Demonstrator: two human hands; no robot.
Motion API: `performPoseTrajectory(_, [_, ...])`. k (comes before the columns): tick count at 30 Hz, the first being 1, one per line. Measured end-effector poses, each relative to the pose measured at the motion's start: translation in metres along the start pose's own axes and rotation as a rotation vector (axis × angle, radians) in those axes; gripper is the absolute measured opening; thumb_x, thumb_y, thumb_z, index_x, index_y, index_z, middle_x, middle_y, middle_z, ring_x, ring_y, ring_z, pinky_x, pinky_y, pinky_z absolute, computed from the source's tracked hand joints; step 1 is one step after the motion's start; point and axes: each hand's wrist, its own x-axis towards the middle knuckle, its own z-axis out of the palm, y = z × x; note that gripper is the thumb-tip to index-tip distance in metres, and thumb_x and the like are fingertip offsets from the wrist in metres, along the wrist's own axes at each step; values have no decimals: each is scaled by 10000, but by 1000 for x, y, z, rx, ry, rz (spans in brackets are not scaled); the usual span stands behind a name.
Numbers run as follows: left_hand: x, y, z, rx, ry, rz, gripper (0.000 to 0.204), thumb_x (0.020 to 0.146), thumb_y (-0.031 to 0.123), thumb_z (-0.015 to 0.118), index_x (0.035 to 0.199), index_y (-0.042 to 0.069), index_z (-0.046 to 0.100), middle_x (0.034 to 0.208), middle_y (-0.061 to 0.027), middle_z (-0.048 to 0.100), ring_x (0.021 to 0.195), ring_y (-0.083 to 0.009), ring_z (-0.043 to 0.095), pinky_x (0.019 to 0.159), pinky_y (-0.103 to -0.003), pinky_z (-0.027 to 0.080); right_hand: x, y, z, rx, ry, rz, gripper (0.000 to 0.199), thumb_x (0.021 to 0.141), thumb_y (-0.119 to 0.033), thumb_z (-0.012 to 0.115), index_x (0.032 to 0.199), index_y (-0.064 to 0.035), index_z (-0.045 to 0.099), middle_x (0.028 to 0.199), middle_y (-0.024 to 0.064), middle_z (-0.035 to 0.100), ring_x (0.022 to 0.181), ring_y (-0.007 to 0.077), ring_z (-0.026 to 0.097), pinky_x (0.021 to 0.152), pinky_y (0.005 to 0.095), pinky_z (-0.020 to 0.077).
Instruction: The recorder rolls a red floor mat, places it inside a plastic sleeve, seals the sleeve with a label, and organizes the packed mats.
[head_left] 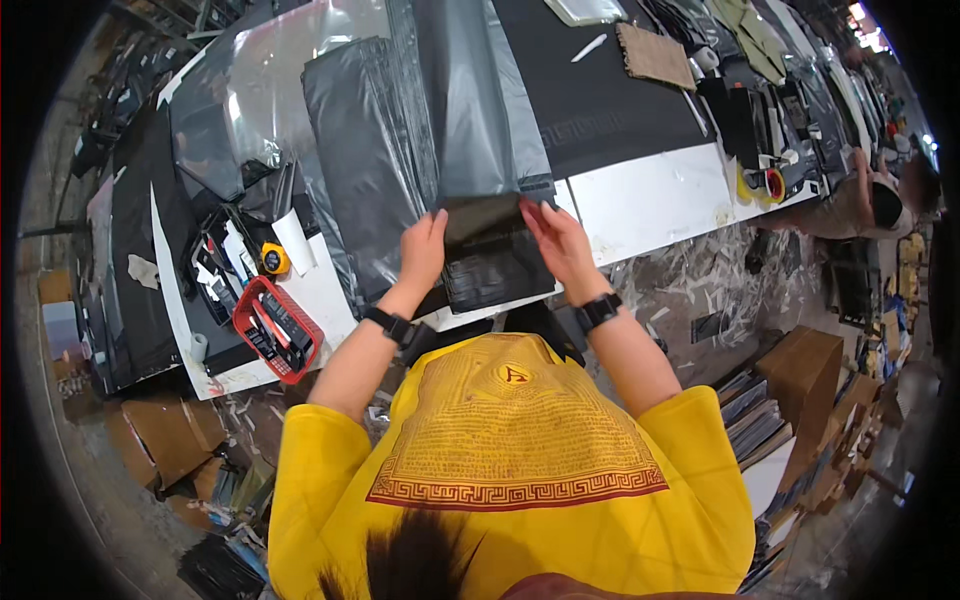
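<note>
A folded dark garment in clear wrap lies at the near edge of the white table. A long grey plastic mailer bag stretches away from it, its mouth over the garment's far end. My left hand grips the bag's mouth and the garment on the left side. My right hand holds the same edge on the right side. Both wrists wear black bands. A stack of more grey bags lies just left of my left hand.
A red basket of small tools and a yellow tape measure sit at the left. Tape rolls stand at the table's right end, near another person. Cardboard boxes and plastic scraps cover the floor.
</note>
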Motion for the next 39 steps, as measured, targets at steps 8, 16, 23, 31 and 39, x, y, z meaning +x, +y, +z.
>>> performPoseTrajectory(8, [53,-40,45,-311,110,-419,503,985,393,470,907,-71,650,856,-215,675,824,-287,635,721,-426,452,74,27,76,-1504,363,-453,882,692,-474,808,1229,115,432,1169,326,578,1135,434,556,947,452,452])
performPoseTrajectory(16, [29,-33,28,-656,-403,-501,345,933,391,612,987,50,616,864,-40,624,789,-159,579,664,-327,471,54,9,44,-1684,261,-392,866,715,-432,793,1286,114,441,1218,303,557,1148,429,546,962,439,448])
performPoseTrajectory(23, [7,-78,-121,608,436,-115,333,789,78,620,1105,9,538,1010,-180,541,967,-356,531,828,-458,458,33,18,45,-1762,237,-453,893,817,-351,741,1405,139,282,1343,355,458,1249,447,476,1044,410,393])
performPoseTrajectory(31, [14,-153,-170,679,69,-307,437,830,25,579,1247,142,520,955,-147,611,844,-376,641,772,-467,508,27,6,58,-1886,96,-622,811,849,-261,714,1428,105,280,1426,330,376,1337,436,373,1095,417,336])
performPoseTrajectory(39, [-4,20,-108,-979,72,68,388,902,-49,539,1286,-9,586,1225,-54,567,1078,-137,563,927,-264,452,-17,2,134,-725,-223,7,315,929,-102,624,1220,11,577,1095,89,680,953,144,650,841,267,506])
